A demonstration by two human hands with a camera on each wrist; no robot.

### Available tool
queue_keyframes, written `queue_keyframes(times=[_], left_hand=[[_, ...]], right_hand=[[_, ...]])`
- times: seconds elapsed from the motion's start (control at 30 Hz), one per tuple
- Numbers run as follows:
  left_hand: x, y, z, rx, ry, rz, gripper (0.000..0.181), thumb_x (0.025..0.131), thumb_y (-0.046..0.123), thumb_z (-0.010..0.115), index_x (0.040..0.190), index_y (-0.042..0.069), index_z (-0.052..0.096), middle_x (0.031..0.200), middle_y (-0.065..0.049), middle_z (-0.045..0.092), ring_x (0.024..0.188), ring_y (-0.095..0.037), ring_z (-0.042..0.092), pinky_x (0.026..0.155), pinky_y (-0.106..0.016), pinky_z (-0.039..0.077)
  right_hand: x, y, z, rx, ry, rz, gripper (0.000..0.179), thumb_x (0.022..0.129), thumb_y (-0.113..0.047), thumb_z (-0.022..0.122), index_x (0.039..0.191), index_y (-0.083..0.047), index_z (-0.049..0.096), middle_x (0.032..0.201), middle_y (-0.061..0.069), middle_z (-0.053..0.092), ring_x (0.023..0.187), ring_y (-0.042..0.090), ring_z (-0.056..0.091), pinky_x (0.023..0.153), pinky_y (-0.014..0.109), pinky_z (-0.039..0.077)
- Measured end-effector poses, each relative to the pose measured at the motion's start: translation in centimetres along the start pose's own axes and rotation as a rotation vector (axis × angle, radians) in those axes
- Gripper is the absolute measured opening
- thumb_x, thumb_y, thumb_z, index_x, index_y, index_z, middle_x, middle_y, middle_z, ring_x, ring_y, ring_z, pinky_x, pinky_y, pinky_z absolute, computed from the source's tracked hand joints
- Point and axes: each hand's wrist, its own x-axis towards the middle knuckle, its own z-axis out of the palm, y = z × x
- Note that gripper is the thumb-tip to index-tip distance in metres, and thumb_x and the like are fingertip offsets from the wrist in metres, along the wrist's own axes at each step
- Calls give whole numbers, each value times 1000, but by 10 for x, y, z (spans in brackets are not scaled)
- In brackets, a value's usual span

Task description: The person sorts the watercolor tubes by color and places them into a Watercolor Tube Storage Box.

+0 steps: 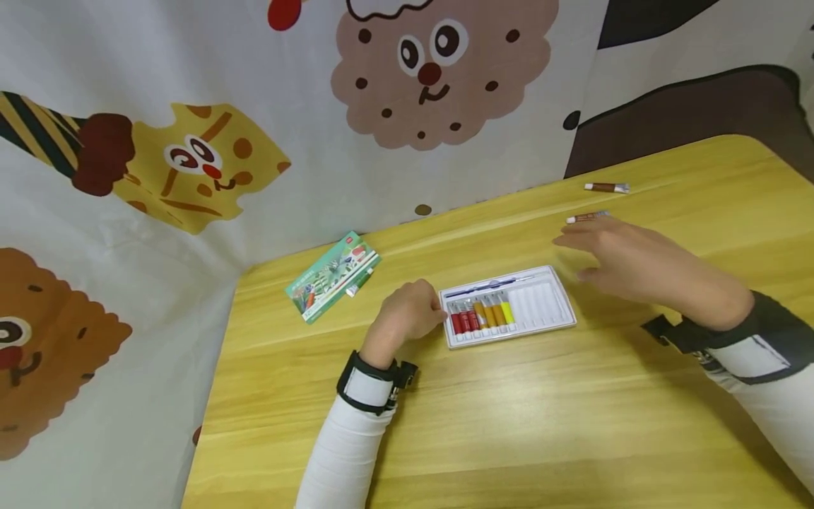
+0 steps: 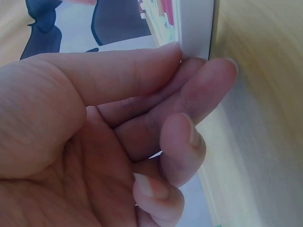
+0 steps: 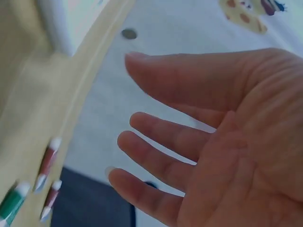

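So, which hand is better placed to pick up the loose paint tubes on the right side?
Probably the right hand: it appears open, holding nothing, and is close to a loose tube. The left hand holds the tray by its left edge.

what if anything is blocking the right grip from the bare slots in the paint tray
Nothing visible does: in the head view only table shows between the right grip and the tray's right end. The paint tubes in the tray sit toward its left end.
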Motion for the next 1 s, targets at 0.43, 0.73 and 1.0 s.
queue_keyframes(times=[0.43,0.73,1.0], left_hand=[[3,0,1,2,-6,-13,45,102,29,70,62,13,60,58,3,42,54,-14,45,53,-29,36],[3,-3,2,-3,3,-9,44,102,29,71,63,13,60,59,3,42,54,-14,45,53,-29,36],[2,-1,1,-12,-5,-8,41,102,28,71,66,10,65,59,3,42,55,-14,45,53,-28,35]], right_hand=[[-35,66,15,-123,-30,-28,43,67,21,72,101,-4,78,104,12,72,102,41,65,87,59,54],[-42,81,17,-206,-58,-24,30,71,6,90,91,-14,80,90,2,69,83,28,62,71,48,54],[-43,85,19,-257,-69,-14,14,83,-1,85,84,-9,74,78,-1,61,73,23,57,65,44,50]])
